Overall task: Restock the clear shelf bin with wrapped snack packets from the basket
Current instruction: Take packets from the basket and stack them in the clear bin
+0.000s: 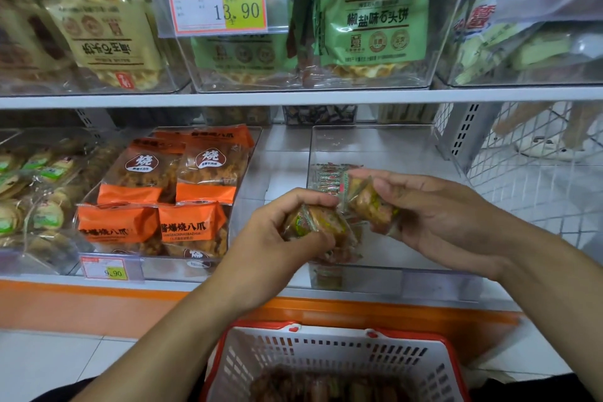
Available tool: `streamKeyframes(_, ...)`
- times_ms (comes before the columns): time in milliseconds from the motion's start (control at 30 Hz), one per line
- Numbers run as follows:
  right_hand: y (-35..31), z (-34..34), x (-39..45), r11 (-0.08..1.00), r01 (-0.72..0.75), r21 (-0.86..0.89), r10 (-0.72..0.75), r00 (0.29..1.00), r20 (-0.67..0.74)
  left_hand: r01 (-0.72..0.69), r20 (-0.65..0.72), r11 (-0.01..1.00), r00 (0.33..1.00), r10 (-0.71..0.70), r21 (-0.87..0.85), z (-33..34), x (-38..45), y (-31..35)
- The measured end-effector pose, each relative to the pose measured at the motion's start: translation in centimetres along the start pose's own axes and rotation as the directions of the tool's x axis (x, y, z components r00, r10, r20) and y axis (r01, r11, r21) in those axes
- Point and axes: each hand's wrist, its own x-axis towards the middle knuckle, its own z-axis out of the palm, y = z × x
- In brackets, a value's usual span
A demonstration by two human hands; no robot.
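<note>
Head view, left to right: a clear bin of orange snack bags point(163, 192) sits on the lower shelf, with a 9.90 price tag point(111, 268) at its near edge. Right of it, the left hand point(280, 238) has its grip curled round a wrapped snack packet point(315, 222), thumb and fingers pinching it. Just beside, the right hand point(434, 215) holds a second packet point(372, 202) the same way, fingers curled over it. Both hands hover over the near left part of the clear shelf bin point(424, 153), which has only a few packets lying along its left wall point(326, 179); most of its floor is bare. Near the person, the red-rimmed basket point(326, 365) carries more packets at its bottom.

Risks, as I judge them: the slick wrappers could slip from such light pinches and fall between bin and basket to the floor. Packets released this near the front wall may pile up there and spill over it.
</note>
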Motion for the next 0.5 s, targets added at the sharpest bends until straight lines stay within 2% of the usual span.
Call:
streamKeyframes(133,0.9,0.6,0.0,0.994,-0.034,-0.104,0.037,0.999,0.035,-0.006,0.029,1.0,1.0,0.006,0.01,-0.1,-0.1,-0.3)
streamKeyframes(367,1.7,0.9,-0.1,0.944,-0.067,-0.323,0.049,0.997,-0.065,0.024,0.036,0.999,0.999,-0.022,-0.038,0.3,-0.1,-1.0)
streamKeyframes(500,1.5,0.7,0.2,0.988,-0.073,-0.136,0.059,0.993,-0.107,-0.02,-0.039,1.0,0.999,0.021,0.024,0.9,-0.3,-0.7)
